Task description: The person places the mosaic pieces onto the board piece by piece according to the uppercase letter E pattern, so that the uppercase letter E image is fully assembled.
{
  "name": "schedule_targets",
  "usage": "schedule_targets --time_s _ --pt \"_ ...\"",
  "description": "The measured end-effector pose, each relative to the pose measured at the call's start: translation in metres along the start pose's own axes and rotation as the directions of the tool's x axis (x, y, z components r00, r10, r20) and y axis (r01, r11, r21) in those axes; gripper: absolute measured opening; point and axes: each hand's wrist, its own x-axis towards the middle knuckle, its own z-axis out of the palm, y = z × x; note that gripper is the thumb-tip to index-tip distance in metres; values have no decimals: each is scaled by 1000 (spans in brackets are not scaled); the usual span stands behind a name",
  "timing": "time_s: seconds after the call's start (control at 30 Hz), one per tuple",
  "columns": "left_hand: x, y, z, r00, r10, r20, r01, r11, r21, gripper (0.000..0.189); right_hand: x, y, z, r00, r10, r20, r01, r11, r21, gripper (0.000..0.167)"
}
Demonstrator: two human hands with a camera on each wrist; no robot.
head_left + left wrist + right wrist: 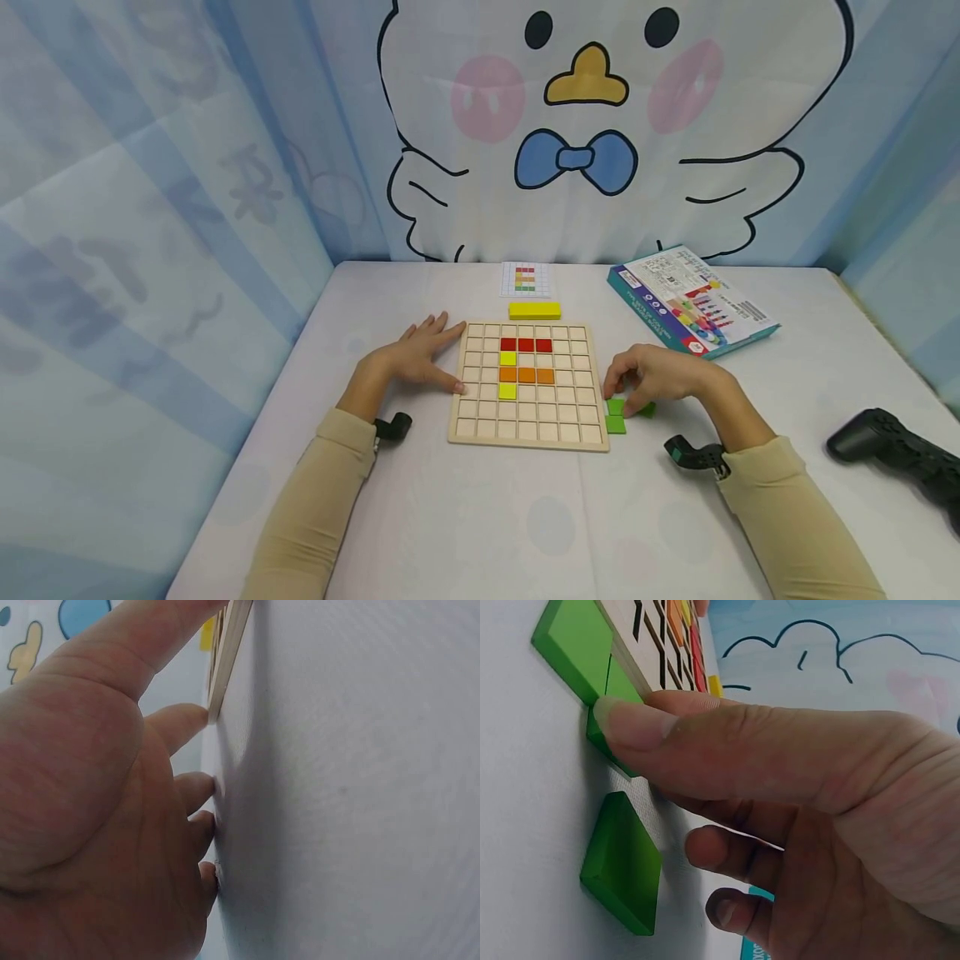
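Note:
A wooden grid board [528, 433] lies before me. On it are red tiles [526, 345], orange tiles [527, 375] and two yellow tiles [507, 391]. My left hand [416, 354] is spread at the board's left side, its thumb and index fingertips at the edge; the left wrist view shows the other fingertips down by the table. Beside the board's right edge, my right hand [663, 375] pinches a green tile [616, 407] between thumb and index finger. A second green tile [615, 425] adjoins it on the near side, and another green tile [622, 866] lies under the hand.
Behind the board lie a yellow bar [535, 311] and a pattern card [525, 280] with coloured squares. A flat box [693, 304] rests at the back right. At the right edge is a black game controller [892, 450]. A printed curtain [577, 225] hangs behind the table.

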Motion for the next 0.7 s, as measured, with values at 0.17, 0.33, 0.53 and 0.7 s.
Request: schedule_targets --time_s 0.17,0.33,0.53,0.7 --pt "0 0 0 1000 -1 0 1 1000 -2 119 0 -1 0 1000 14 -2 -14 1000 1 25" --pt "0 1 0 1000 -1 0 1 1000 -2 119 -1 -2 0 999 36 -40 -37 999 -29 23" --pt "0 0 0 1000 0 4 0 1000 -1 118 2 2 0 993 45 -111 -51 997 -50 22" --pt "0 1 -1 1000 2 6 -2 1000 -1 119 3 2 -1 987 32 -155 -38 999 -36 22"
